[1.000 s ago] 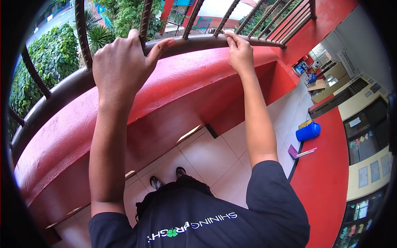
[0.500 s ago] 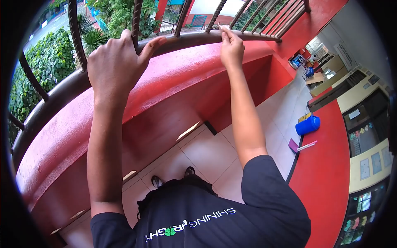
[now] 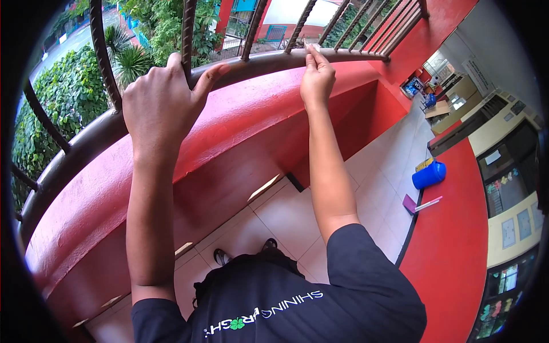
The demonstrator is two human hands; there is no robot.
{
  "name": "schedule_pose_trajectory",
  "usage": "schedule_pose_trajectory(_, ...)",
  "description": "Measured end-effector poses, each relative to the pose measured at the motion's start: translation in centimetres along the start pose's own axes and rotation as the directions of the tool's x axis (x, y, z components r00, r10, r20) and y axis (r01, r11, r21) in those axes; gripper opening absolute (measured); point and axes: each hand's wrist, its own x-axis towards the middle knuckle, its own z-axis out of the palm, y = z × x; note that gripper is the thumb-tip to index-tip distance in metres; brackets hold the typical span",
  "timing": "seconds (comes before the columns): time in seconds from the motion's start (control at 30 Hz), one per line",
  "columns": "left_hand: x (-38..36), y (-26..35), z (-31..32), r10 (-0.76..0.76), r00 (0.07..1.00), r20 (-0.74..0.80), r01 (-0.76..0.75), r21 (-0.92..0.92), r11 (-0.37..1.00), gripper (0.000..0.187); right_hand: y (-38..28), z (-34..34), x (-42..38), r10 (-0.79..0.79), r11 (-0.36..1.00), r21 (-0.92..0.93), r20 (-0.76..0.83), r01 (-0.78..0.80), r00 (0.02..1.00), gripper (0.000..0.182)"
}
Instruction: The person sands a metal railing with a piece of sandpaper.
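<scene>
My left hand [image 3: 163, 108] is closed over the dark metal railing [image 3: 251, 64], right beside an upright twisted bar [image 3: 187, 34]. Its thumb lies along the rail, pointing right. Further right, my right hand [image 3: 317, 80] is raised at the same rail with its fingers pinched together. A small pale bit shows at those fingertips, too small to name. Below the rail runs a glossy red-pink ledge [image 3: 251, 94], under both forearms.
Beyond the bars are leafy bushes [image 3: 63, 91]. On the right, a blue container [image 3: 429, 174] and a purple dustpan [image 3: 409, 204] stand by a red wall base [image 3: 452, 217]. Pale tiles [image 3: 286, 220] cover the floor. Furniture [image 3: 446, 108] stands at the corridor's far end.
My right hand has shifted slightly left and down along the rail. The left hand keeps its hold on the railing. The whole view has moved a little.
</scene>
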Motion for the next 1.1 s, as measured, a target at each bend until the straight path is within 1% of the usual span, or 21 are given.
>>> schedule_pose_trajectory(0.07, 0.0, -0.1, 0.2, 0.005, 1.000, -0.015, -0.005, 0.012, 1.000, 0.078, -1.2, 1.0, -2.0, -0.068, 0.997, -0.015, 0.076, 0.070, 0.995, 0.023)
schedule_pose_trajectory(0.13, -0.1, -0.1, 0.4, 0.004, 1.000, -0.019, -0.004, 0.021, 1.000, 0.078, 0.5, 0.2, -0.6, -0.204, 0.979, 0.020, 0.103, 0.203, 0.974, 0.024)
schedule_pose_trajectory(0.2, -0.1, 0.0, 0.1, 0.005, 1.000, -0.030, -0.004, 0.027, 1.000, 0.078, 1.5, -0.9, 2.3, -0.010, 1.000, 0.027, 0.104, 0.008, 0.995, 0.024)
schedule_pose_trajectory(0.23, -0.1, 0.1, 0.0, 0.008, 1.000, -0.025, -0.007, 0.025, 1.000, 0.078, 1.7, -0.6, 1.7, -0.058, 0.997, -0.047, 0.048, 0.060, 0.997, 0.025)
schedule_pose_trajectory(0.27, -0.1, 0.2, -0.1, -0.002, 1.000, -0.009, 0.002, 0.020, 1.000, 0.077, -0.4, -0.5, 0.3, -0.038, 0.998, -0.049, 0.122, 0.045, 0.992, 0.025)
schedule_pose_trajectory(0.33, 0.3, 0.3, 0.0, -0.019, 1.000, -0.002, 0.019, 0.017, 1.000, 0.077, -1.6, 0.4, -2.0, -0.140, 0.983, -0.098, 0.118, 0.152, 0.983, 0.025)
schedule_pose_trajectory(0.37, 0.2, 0.3, 0.1, -0.021, 1.000, -0.015, 0.021, 0.031, 0.999, 0.077, 0.7, 0.1, -0.7, -0.212, 0.976, -0.019, 0.132, 0.216, 0.968, 0.026)
schedule_pose_trajectory(0.47, 0.0, 0.2, 0.3, -0.015, 1.000, -0.021, 0.016, 0.035, 0.999, 0.078, 1.7, -1.0, 2.0, -0.047, 0.997, -0.054, 0.073, 0.051, 0.996, 0.024)
schedule_pose_trajectory(0.53, 0.0, 0.3, 0.2, -0.018, 0.999, -0.027, 0.019, 0.038, 0.999, 0.077, 0.1, -0.3, -0.3, -0.074, 0.997, -0.028, 0.079, 0.076, 0.994, 0.023)
schedule_pose_trajectory(0.6, 0.2, 0.1, 0.3, -0.019, 0.999, -0.039, 0.021, 0.045, 0.999, 0.077, -0.1, 0.3, -1.8, -0.163, 0.987, 0.025, 0.120, 0.162, 0.979, 0.023)
schedule_pose_trajectory(0.67, 0.0, 0.2, 0.3, -0.011, 1.000, -0.029, 0.012, 0.049, 0.999, 0.077, 1.2, -0.5, 1.6, -0.151, 0.988, 0.057, 0.202, 0.143, 0.968, 0.023)
schedule_pose_trajectory(0.7, 0.1, 0.3, 0.1, -0.020, 1.000, -0.010, 0.020, 0.048, 0.999, 0.077, 0.1, -0.8, 2.9, 0.008, 0.992, -0.125, 0.157, 0.012, 0.988, 0.023)
schedule_pose_trajectory(0.73, 0.1, 0.4, 0.0, -0.027, 1.000, 0.013, 0.026, 0.047, 0.999, 0.076, 0.4, -0.5, 3.6, 0.036, 0.991, -0.129, 0.124, -0.020, 0.992, 0.023)
schedule_pose_trajectory(0.8, -0.1, 0.4, 0.3, -0.009, 1.000, -0.018, 0.010, 0.062, 0.998, 0.076, 0.2, -0.4, 2.0, 0.002, 0.991, -0.136, 0.128, 0.016, 0.992, 0.023)
schedule_pose_trajectory(0.87, 0.3, -0.1, 0.6, 0.001, 0.998, -0.062, 0.005, 0.088, 0.996, 0.076, 0.2, -0.6, 0.1, -0.141, 0.986, -0.061, 0.194, 0.156, 0.971, 0.024)
schedule_pose_trajectory(0.9, 0.4, -0.2, 0.9, 0.011, 0.992, -0.124, -0.001, 0.079, 0.997, 0.078, 1.1, -0.7, 1.2, -0.183, 0.978, -0.060, 0.207, 0.199, 0.961, 0.024)
schedule_pose_trajectory(0.93, 0.1, 0.0, 1.2, 0.034, 0.984, -0.174, -0.022, 0.069, 0.997, 0.080, 1.9, -0.8, 3.3, -0.018, 0.998, -0.060, 0.248, 0.034, 0.968, 0.024)
schedule_pose_trajectory(1.0, 0.0, 0.0, 1.3, 0.046, 0.985, -0.166, -0.033, 0.080, 0.996, 0.079, -1.1, -1.2, 5.1, 0.192, 0.947, -0.298, 0.228, -0.119, 0.955, 0.024)
schedule_pose_trajectory(1.03, 0.1, -0.1, 1.2, 0.047, 0.984, -0.172, -0.032, 0.090, 0.995, 0.078, 1.4, -0.9, 5.8, 0.057, 0.979, -0.204, 0.325, 0.011, 0.944, 0.027)
schedule_pose_trajectory(1.07, 0.2, -0.2, 1.3, 0.048, 0.982, -0.180, -0.032, 0.088, 0.996, 0.078, 0.8, -1.0, 5.7, 0.050, 0.979, -0.203, 0.320, 0.017, 0.946, 0.027)
schedule_pose_trajectory(1.1, 0.2, -0.2, 1.4, 0.062, 0.978, -0.200, -0.044, 0.096, 0.994, 0.078, 0.2, -1.2, 5.3, 0.018, 0.974, -0.215, 0.393, 0.073, 0.919, 0.027)
